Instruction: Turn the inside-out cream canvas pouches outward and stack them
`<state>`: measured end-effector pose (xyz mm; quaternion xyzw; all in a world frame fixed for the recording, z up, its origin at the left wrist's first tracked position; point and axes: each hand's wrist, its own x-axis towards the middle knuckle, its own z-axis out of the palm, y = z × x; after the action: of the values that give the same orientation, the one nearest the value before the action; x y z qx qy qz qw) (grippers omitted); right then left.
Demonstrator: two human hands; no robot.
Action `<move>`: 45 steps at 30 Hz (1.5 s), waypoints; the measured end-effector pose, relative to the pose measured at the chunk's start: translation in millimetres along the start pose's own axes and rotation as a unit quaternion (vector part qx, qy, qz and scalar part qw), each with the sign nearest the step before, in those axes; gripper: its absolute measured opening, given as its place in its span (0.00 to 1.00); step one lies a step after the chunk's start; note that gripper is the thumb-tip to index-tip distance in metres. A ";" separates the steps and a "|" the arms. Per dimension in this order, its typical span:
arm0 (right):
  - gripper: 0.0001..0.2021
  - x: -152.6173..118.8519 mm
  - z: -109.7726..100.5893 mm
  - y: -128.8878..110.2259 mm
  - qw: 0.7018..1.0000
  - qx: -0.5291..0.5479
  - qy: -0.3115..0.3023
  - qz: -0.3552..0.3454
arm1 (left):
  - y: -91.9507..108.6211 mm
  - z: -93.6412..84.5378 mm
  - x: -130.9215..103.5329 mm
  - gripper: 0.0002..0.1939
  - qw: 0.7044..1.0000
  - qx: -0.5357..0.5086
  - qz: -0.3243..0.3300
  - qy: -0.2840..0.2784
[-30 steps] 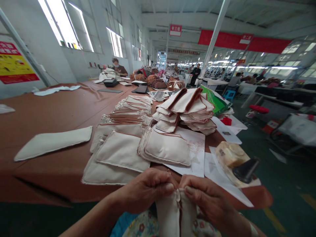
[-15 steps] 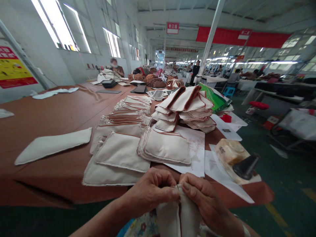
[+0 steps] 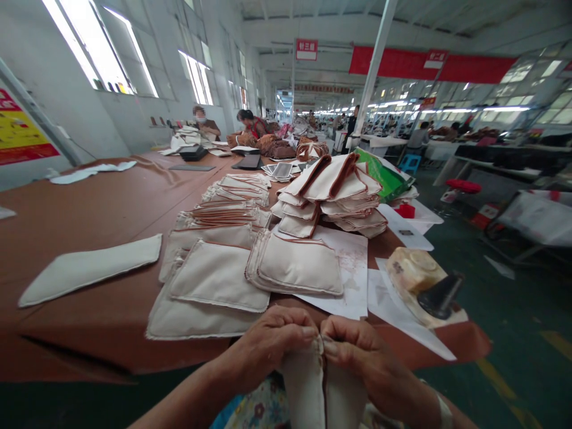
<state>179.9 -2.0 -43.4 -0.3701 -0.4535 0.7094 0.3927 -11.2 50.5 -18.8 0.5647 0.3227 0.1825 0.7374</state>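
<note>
Both hands pinch the upper end of a cream fabric piece [image 3: 304, 393] with a dark brown seam or slit down its middle, held over my lap just below the table edge. My left hand [image 3: 279, 339] grips it left of the seam, with thumb and fingers pressed together. On the other side my right hand [image 3: 361, 351] is closed on the cloth, its thumb close to the left fingertips. Just beyond the hands lie a short stack of cream sewn pieces [image 3: 299, 265] and larger cream pieces [image 3: 218, 277] to its left.
Folded cream pieces with brown edges [image 3: 339, 185] are piled farther back. A yellowed container [image 3: 415, 268] and a black cone-shaped thing [image 3: 441, 295] stand at the right corner on white paper [image 3: 402, 304]. One cream piece [image 3: 89, 268] lies at left on the brown-covered table [image 3: 111, 214]. Co-workers are farther off.
My fingertips have shifted slightly at the top of the cream piece and still pinch it. The view has turned a little. A person in red is now visible at the far end of the table.
</note>
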 end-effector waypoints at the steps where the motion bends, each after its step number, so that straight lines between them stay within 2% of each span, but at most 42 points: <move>1: 0.14 -0.1 1.0 0.3 1.000 0.011 0.000 0.005 | -0.6 1.1 0.8 0.18 1.000 0.011 0.011 0.001; 4: 0.12 -0.9 3.4 0.2 1.000 0.017 0.001 0.009 | -1.8 5.9 3.7 0.23 0.998 0.056 0.028 0.018; 9: 0.12 -2.9 5.0 -2.1 1.000 0.003 0.013 0.003 | 0.3 12.8 6.8 0.23 0.997 0.071 -0.005 0.039; 15: 0.15 -1.4 4.4 9.5 0.997 0.072 0.020 -0.003 | -3.1 9.9 6.0 0.15 0.999 -0.024 -0.001 0.032; 17: 0.14 -0.3 3.1 17.1 0.994 0.104 0.015 -0.009 | -7.0 7.1 5.2 0.12 0.999 -0.027 0.001 0.026; 21: 0.12 -0.2 -0.8 22.1 0.992 0.127 0.008 0.000 | -6.6 5.4 2.7 0.07 0.995 0.091 -0.014 0.049; 24: 0.15 -1.8 -4.2 12.8 0.999 0.008 0.020 -0.025 | 2.1 8.9 1.2 0.06 0.978 0.200 -0.006 0.052; 27: 0.15 -2.4 -6.9 2.2 0.988 -0.132 0.035 -0.065 | 8.5 13.2 1.1 0.05 0.961 0.270 0.029 0.057; 31: 0.12 -1.0 -8.8 -0.9 0.976 -0.199 0.069 -0.052 | 4.9 14.4 0.3 0.05 0.916 0.382 0.089 0.087; 33: 0.10 -0.6 -9.0 1.6 0.974 -0.206 0.084 -0.047 | 1.5 13.8 -1.9 0.06 0.889 0.434 0.118 0.088; 35: 0.08 -1.2 -8.5 5.2 0.973 -0.202 0.092 -0.067 | -0.4 13.6 -5.2 0.08 0.878 0.454 0.133 0.080; 38: 0.05 -4.5 -6.9 10.8 0.975 -0.166 0.087 -0.116 | 1.5 14.7 -9.9 0.11 0.896 0.418 0.133 0.067; 41: 0.03 -9.7 -6.5 13.4 0.974 -0.140 0.069 -0.162 | 8.1 15.7 -11.9 0.11 0.943 0.310 0.113 0.043; 43: 0.04 -13.3 -7.4 12.1 0.966 -0.161 0.052 -0.198 | 12.8 15.5 -11.5 0.13 0.968 0.234 0.091 0.027; 45: 0.04 -16.1 -8.8 8.5 0.950 -0.208 0.040 -0.230 | 14.9 15.0 -10.0 0.20 0.980 0.184 0.077 0.013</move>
<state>192.5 -15.7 -51.4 -0.3578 -0.6472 0.4746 0.4773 -6.7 37.8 0.3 0.7111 0.3159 0.1839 0.6006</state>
